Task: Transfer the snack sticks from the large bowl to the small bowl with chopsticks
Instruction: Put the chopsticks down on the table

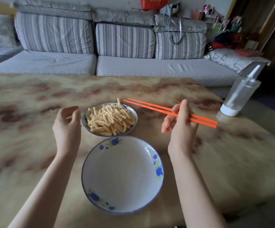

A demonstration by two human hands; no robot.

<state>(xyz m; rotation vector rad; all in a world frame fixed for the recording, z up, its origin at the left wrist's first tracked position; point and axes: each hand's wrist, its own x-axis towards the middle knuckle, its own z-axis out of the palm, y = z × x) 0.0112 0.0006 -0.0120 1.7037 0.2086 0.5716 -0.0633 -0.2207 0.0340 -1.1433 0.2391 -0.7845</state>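
Observation:
A small white bowl (pixel 134 113) with a blue rim holds a heap of yellow crinkled snack sticks (pixel 110 120) at the table's middle. Just in front of it, nearer me, sits a large white bowl (pixel 122 175) with blue flowers, nothing in it. My right hand (pixel 180 122) hovers right of the small bowl and grips a pair of orange chopsticks (pixel 151 106); their tips point left, just above the small bowl's far right rim. My left hand (pixel 67 125) floats left of the small bowl, fingers loosely curled, holding nothing.
The marbled brown table (pixel 34 145) carries a clear plastic bottle (pixel 238 99) with a white base near its right edge. A grey striped sofa (pixel 125 63) runs along behind the table, with bags piled at its right end.

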